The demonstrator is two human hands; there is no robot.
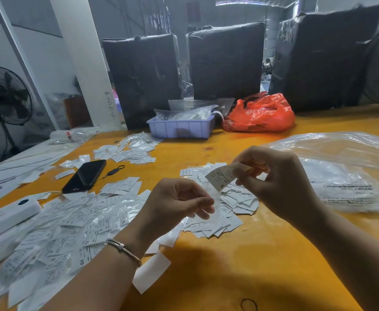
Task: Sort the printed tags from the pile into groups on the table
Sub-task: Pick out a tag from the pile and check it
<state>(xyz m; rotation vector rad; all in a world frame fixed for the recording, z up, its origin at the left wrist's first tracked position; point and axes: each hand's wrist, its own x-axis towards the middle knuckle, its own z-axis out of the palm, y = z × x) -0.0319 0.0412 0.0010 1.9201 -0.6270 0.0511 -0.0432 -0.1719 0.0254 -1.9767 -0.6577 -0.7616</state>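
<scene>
My right hand [276, 178] pinches a white printed tag [223, 177] marked S and holds it above the orange table [240, 254]. My left hand [179, 203] pinches a clear plastic sleeve [213, 206] just below that tag. Under both hands lies a group of bare tags [229, 209]. A large pile of tags in clear sleeves [56, 232] covers the table's left side, with XS, S and XL marks showing. A smaller group of tags [130, 150] lies farther back. One blank white slip [151, 272] rests near my left forearm.
A black phone [85, 176] and a white device [6, 217] lie at the left. A lilac tray [180, 127] and a red bag [260, 114] stand at the back. A big clear plastic bag [345, 173] spreads at the right. A black hair tie [248, 305] lies near the front edge.
</scene>
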